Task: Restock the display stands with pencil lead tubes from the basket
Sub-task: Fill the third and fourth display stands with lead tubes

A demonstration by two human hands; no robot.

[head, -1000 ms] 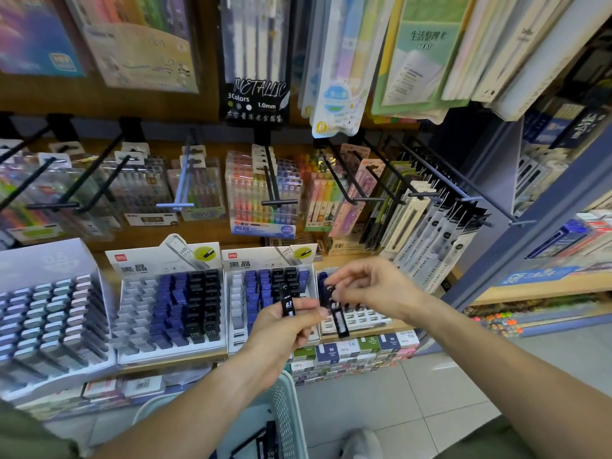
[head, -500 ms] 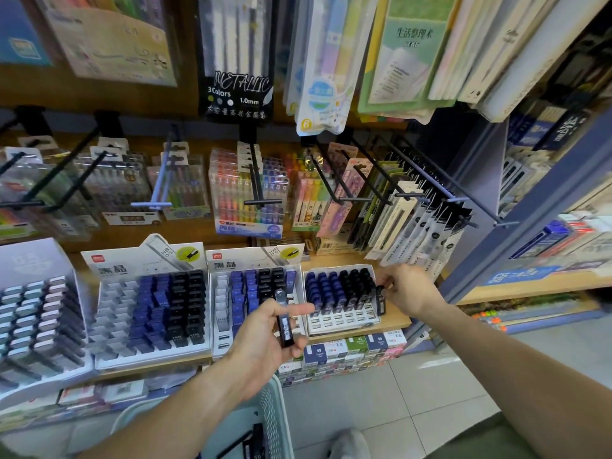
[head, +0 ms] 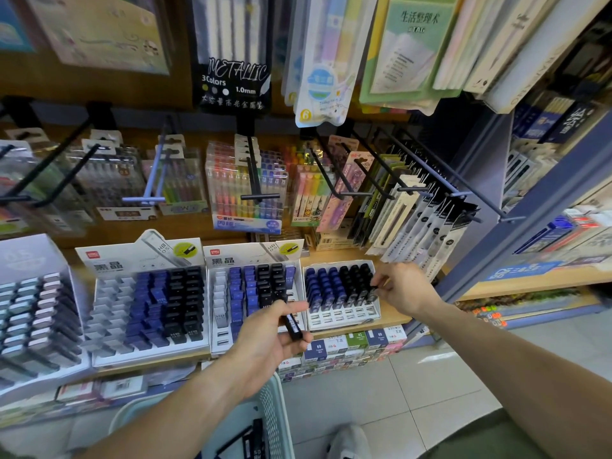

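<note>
The left hand is reaching forward palm-up, thumb and fingers pinching a black lead tube that is tilting out in front of the middle display stand. The right hand is stretching to the small white stand, its fingertips pinching a black tube at that stand's right-hand row. The two hands are working well apart. The pale basket is hanging below the left forearm, with dark tubes lying inside it.
</note>
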